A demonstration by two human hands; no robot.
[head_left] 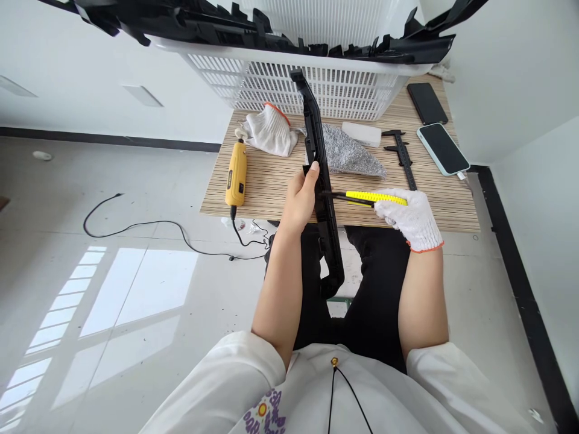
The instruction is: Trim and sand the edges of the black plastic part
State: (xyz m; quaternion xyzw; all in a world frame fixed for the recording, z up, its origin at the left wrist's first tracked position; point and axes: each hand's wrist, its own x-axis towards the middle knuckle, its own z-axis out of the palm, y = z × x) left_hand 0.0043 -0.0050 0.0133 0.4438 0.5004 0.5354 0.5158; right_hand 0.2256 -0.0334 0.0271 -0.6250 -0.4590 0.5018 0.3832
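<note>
My bare left hand (301, 196) is closed round the middle of a long black plastic part (326, 223), which is held upright in view across the table's front edge. On my right hand (409, 218) is a white knit glove with an orange cuff. Its fingers are wrapped round a tool with yellow and black handles (375, 197). The tool's dark tip touches or nearly touches the side of the black part, just right of my left hand; the exact contact is too small to tell.
On the wooden table (266, 181) lie a yellow power tool (236, 175), a white glove (271, 131), a grey cloth (346, 150), a black caliper (402, 158) and two phones (427, 103). Behind stands a white basket (271, 81) with black parts (217, 30) across its rim.
</note>
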